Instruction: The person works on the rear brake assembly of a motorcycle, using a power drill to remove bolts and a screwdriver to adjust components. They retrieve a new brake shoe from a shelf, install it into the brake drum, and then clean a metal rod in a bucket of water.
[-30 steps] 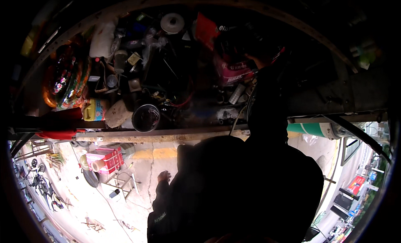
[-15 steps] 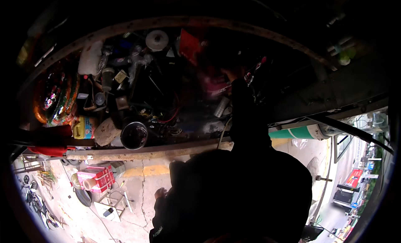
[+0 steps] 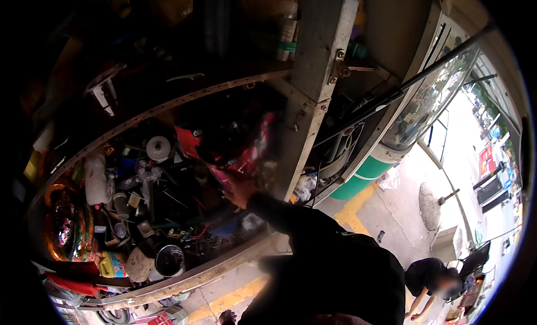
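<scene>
My right hand (image 3: 240, 190) reaches into a dark, cluttered shelf. Its fingers are closed on the near side of a red and pink cardboard box (image 3: 244, 163), whose red flap sticks up at the left. Dark contents in the box are too dim to make out. Left of the box lies a white round spool-like disc (image 3: 158, 149). My left hand (image 3: 227, 317) hangs low at the bottom edge, outside the shelf, small and partly cut off. Its fingers look loosely apart, with nothing visible in them.
A metal post (image 3: 313, 84) stands right of the box. On the shelf's left are a dark cup (image 3: 169, 261), a yellow package (image 3: 113, 264), a white roll (image 3: 95, 179) and orange coils (image 3: 56, 213). Another person (image 3: 428, 277) bends down on the pavement at lower right.
The view has swung right and tilted, bringing the metal post and the other person into sight. My right hand has come onto the box's near side, and the box sits closer to the white disc.
</scene>
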Demonstrator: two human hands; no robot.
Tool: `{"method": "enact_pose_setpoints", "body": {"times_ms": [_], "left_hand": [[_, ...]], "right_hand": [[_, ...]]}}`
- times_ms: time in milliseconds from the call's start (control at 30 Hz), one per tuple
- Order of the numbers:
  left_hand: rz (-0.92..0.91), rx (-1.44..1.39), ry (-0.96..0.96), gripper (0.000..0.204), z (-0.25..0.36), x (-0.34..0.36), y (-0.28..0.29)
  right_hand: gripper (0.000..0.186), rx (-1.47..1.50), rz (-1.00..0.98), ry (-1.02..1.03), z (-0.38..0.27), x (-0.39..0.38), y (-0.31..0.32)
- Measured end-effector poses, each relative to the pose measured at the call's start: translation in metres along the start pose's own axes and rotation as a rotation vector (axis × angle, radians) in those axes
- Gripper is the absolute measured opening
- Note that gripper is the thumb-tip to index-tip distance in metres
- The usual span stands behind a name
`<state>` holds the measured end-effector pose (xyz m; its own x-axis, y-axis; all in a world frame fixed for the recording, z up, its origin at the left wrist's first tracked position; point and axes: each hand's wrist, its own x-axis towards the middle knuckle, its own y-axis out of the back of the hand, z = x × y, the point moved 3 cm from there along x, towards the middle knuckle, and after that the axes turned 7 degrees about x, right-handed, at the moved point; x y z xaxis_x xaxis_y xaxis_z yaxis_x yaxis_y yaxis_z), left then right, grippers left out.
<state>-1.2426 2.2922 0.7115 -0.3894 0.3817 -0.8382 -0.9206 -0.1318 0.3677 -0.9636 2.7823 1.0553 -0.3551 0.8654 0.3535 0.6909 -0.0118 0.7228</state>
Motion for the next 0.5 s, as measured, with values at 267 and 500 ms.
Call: {"method": "enact_pose_setpoints", "body": {"times_ms": [267,500], "left_hand": [[-0.047,0.305,-0.614,0.028,0.061,-0.038,-0.021],[0.032,0.917,-1.0,0.027,0.182,-0.094,-0.061]], "right_hand": [[0.046,0.434,-0.775,0.04,0.012,-0.216,0.045],[0.035,0.506,-0.355,-0.149,0.06,-0.227,0.238]]}}
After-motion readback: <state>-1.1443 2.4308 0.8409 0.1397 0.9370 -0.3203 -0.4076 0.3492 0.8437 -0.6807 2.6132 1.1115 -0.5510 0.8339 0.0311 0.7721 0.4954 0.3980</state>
